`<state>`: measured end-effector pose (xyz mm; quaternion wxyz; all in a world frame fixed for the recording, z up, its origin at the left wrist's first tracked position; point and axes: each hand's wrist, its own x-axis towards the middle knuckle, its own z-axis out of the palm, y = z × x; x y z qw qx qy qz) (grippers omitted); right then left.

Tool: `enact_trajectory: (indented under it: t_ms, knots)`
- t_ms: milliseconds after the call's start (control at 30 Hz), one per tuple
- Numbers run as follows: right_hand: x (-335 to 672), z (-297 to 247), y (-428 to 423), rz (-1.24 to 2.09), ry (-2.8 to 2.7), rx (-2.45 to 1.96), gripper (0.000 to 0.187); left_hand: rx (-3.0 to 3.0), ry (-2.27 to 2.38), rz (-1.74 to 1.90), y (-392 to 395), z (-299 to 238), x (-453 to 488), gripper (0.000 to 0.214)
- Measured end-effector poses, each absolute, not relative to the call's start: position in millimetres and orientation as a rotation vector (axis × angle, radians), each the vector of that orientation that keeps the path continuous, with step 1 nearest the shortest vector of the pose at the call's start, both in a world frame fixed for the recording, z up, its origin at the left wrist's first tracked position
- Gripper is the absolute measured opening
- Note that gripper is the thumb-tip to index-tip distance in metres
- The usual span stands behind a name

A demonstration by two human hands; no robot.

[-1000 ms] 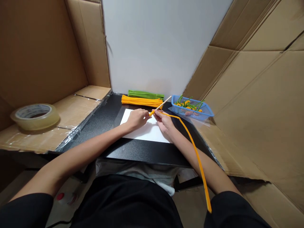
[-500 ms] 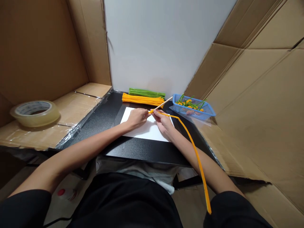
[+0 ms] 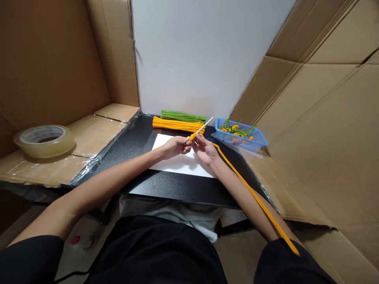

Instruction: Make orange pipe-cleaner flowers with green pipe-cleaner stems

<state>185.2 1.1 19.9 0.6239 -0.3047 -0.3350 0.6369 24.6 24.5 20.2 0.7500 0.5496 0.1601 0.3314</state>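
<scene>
My left hand [image 3: 177, 147] is closed, pinching the lower end of a thin pale wooden stick [image 3: 205, 126] where an orange pipe cleaner [image 3: 251, 190] is coiled around it. Fingers of my right hand [image 3: 206, 150] are bent round the same spot, closed on the pipe cleaner beside the coil. The stick tilts up to the right. From my right hand, the pipe cleaner's long free tail runs down along my right forearm to the sleeve. Both hands hover above a white sheet [image 3: 183, 167], and the fingers partly hide the stick's lower end.
Bundles of orange pipe cleaners [image 3: 174, 124] and green pipe cleaners [image 3: 183, 116] lie at the back of the black table [image 3: 166, 188]. A blue basket [image 3: 260, 139] with green and orange pieces stands back right. A tape roll [image 3: 44, 149] rests on cardboard at left. Cardboard walls flank both sides.
The stick has turned slightly more upright and the orange coil shows more. My right hand has rolled more palm-up, and the pipe cleaner's tail has swung right onto the forearm.
</scene>
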Motion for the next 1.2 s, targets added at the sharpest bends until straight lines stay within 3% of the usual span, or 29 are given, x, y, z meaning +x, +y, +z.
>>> enact_trajectory:
  t_ms: [133, 233, 433, 567, 700, 1200]
  knots:
    - [186, 23, -1, 1.473, -0.848, -0.718, 0.012, 1.109, 0.34, 0.668, 27, 18, 23, 0.029]
    - [187, 22, 3, 1.399, -0.836, -0.743, 0.016, 1.302, 0.463, 0.685, 28, 15, 24, 0.04]
    - [184, 14, 6, 1.241, -0.872, -0.773, 0.019, 2.089, 0.868, 1.241, 19, 17, 22, 0.046]
    - [175, 10, 1, 1.213, -0.882, -0.766, 0.023, 2.415, 0.892, 1.278, 18, 17, 20, 0.021]
    - [172, 10, -1, 1.263, -0.88, -0.798, 0.022, 2.24, 0.897, 1.332, 20, 14, 22, 0.01]
    - [185, 4, 10, 1.472, -0.777, -0.806, 0.014, 1.355, 0.712, 1.17, 30, 10, 31, 0.04]
